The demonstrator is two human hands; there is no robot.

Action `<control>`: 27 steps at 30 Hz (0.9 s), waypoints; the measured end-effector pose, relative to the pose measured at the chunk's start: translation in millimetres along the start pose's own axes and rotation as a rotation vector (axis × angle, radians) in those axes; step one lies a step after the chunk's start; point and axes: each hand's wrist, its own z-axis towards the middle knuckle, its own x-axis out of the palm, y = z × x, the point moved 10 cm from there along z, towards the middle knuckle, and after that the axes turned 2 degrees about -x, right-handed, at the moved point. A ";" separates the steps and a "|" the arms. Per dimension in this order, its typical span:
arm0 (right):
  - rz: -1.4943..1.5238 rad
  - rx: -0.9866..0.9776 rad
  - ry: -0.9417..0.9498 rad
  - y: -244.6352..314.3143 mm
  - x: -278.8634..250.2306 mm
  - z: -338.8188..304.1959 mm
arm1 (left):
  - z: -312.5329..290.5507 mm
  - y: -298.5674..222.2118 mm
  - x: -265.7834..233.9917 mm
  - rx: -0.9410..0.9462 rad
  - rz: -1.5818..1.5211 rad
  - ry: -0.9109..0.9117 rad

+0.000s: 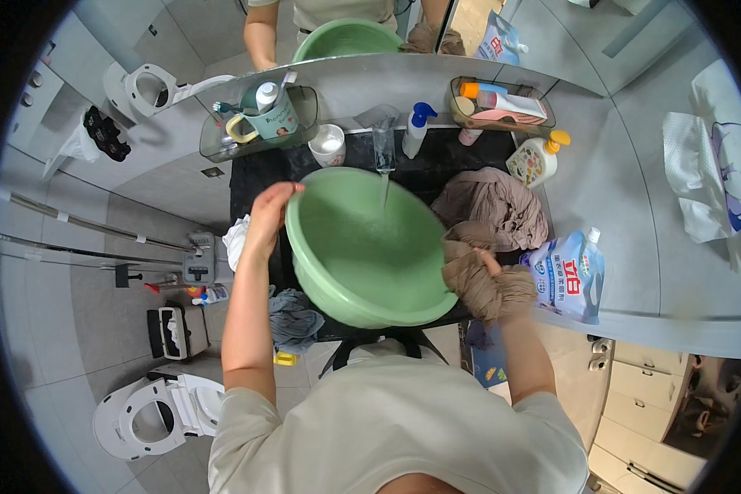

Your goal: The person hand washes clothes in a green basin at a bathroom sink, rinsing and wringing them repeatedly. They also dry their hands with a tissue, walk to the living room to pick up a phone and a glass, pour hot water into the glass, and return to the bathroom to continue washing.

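A large light-green basin (pixel 362 247) sits tilted over the dark sink counter, under a clear faucet (pixel 384 148) with water running into it. My left hand (pixel 269 216) grips the basin's left rim, fingers curled at the edge. At the right rim, my right hand (pixel 490 263) is closed on a bunched brown cloth (pixel 477 284) that lies against the basin; most of its fingers are hidden in the fabric. Just beyond is a heaped mauve-brown garment (pixel 502 206). A grey-blue cloth (pixel 295 321) hangs over the counter's front left.
Behind the basin stand a white cup (pixel 328 144), a blue-capped bottle (pixel 416 132) and a yellow-pump bottle (pixel 537 158). A detergent pouch (pixel 570 276) lies at the right. Wall trays hold a mug (pixel 272 119) and tubes (pixel 510 107). A toilet (pixel 140 416) is at lower left.
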 end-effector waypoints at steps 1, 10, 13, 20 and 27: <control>-0.012 0.018 0.042 -9.6 9.6 1.7 | 3.7 -12.9 2.4 -0.003 0.023 -0.010; -0.145 0.112 0.337 -92.0 89.2 14.6 | 14.9 -95.7 43.6 0.140 0.412 0.127; -0.188 0.118 0.384 -103.3 97.6 13.3 | 12.9 -97.7 51.1 0.128 0.431 0.170; -0.196 0.057 0.420 -106.8 103.9 17.1 | 2.9 -109.8 51.2 0.098 0.332 0.178; 0.408 0.339 0.304 -134.6 29.3 30.3 | -18.7 -88.6 16.7 0.125 0.245 0.043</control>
